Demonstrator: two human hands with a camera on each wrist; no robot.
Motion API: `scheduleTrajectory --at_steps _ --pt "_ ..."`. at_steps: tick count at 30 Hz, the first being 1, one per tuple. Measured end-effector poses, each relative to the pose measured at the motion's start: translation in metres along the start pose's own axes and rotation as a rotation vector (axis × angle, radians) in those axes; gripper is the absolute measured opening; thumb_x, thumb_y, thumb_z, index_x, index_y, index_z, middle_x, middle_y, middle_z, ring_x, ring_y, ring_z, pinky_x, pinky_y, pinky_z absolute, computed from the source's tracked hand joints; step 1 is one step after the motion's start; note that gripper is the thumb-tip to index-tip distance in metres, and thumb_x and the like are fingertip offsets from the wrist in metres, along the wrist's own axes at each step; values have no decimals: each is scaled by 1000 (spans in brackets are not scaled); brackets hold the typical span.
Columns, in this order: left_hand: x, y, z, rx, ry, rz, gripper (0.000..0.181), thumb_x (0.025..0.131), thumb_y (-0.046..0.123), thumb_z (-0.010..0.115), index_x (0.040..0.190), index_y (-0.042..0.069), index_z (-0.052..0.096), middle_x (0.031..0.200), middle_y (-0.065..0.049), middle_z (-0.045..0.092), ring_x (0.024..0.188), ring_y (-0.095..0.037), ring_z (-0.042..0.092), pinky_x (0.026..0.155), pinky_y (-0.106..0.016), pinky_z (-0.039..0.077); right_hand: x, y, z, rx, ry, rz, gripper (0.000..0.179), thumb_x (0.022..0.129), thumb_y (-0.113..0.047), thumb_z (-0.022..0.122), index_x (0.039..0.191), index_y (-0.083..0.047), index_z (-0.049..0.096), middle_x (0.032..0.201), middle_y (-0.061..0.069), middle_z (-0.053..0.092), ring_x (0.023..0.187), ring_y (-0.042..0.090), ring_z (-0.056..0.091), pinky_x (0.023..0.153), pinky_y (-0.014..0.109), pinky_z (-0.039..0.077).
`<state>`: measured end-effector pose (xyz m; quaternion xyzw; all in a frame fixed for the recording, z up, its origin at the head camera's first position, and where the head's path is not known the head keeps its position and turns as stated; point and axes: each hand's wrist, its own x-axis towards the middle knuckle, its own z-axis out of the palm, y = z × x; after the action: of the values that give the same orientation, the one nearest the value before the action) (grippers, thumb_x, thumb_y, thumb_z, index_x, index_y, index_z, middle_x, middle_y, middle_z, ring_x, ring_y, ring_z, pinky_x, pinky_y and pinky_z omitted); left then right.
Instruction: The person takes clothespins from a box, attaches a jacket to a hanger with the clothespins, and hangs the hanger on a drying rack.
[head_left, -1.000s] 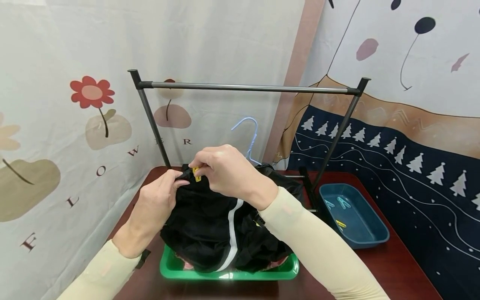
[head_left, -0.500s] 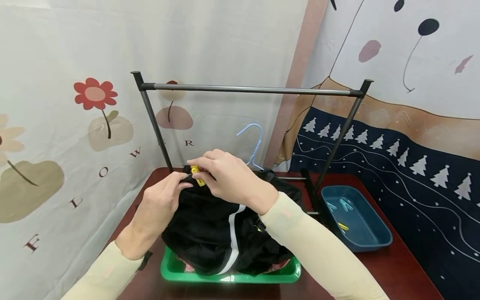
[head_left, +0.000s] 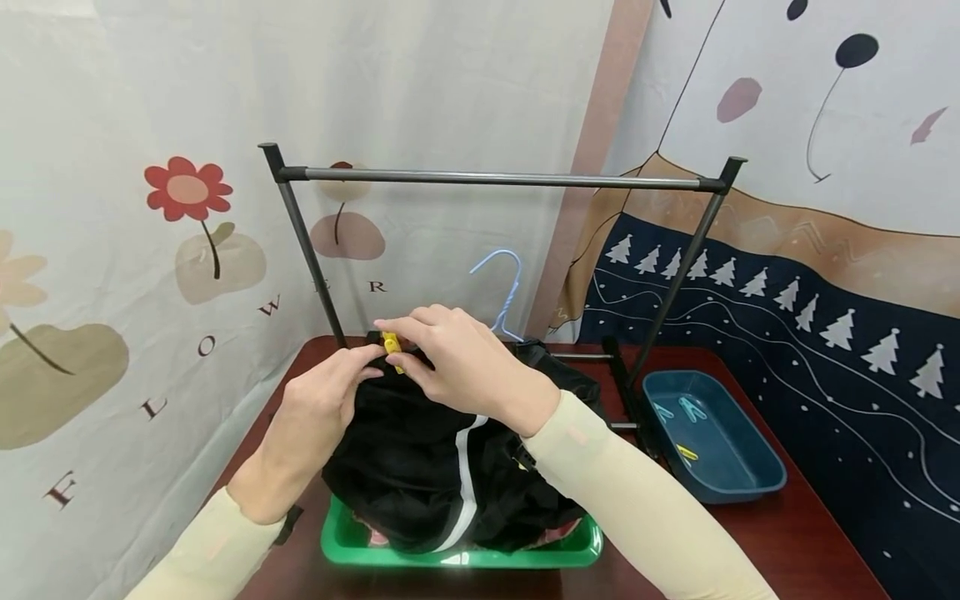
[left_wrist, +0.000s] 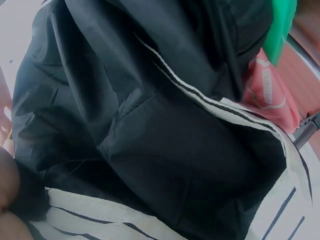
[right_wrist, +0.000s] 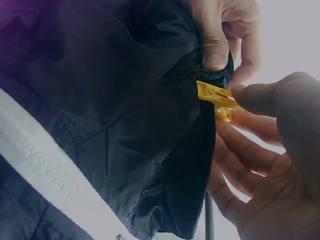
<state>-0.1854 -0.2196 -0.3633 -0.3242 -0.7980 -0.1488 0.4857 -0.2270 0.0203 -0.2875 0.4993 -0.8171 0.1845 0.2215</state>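
Note:
A black jacket (head_left: 408, 475) with a white zipper lies heaped over a green tray (head_left: 461, 558), and the blue hook of a hanger (head_left: 516, 292) sticks up behind it. At the jacket's upper left edge, my left hand (head_left: 318, 400) pinches the fabric between thumb and fingers. Beside it, my right hand (head_left: 465, 358) pinches a yellow clothespin (right_wrist: 212, 92) by its handles. In the right wrist view the clothespin's tip meets the jacket's edge, just below the left thumb (right_wrist: 215, 55). The left wrist view is filled mostly by black fabric (left_wrist: 150, 125) and white striped trim.
A metal rack with a crossbar (head_left: 495, 177) stands behind the jacket on the dark red table (head_left: 765, 533). To the right is a blue basin (head_left: 738, 442) with a few clothespins (head_left: 690, 408). Pinkish cloth (left_wrist: 270, 95) shows under the jacket.
Over the last second the right hand has lowered slightly and the clothespin has turned against the jacket's edge. The left hand keeps its hold. The head view has shifted a little.

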Motion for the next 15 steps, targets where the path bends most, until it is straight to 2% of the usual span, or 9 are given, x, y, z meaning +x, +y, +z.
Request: scheduleTrajectory --at_steps 6,15 --pt "0 2 0 -1 -4 -6 36 122 30 58 118 -2 75 99 -11 78 89 -25 82 79 -40 68 -6 2 0 11 24 -14 45 115 -21 77 158 -10 71 129 4 83 103 19 79 92 34 67" --pt "-3 0 0 28 -23 -30 38 122 30 56 114 -2 74 99 -14 79 91 -28 84 84 -40 70 -19 5 -5 3 80 -30 41 115 -21 77 155 -10 74 138 6 81 120 24 80 107 42 66"
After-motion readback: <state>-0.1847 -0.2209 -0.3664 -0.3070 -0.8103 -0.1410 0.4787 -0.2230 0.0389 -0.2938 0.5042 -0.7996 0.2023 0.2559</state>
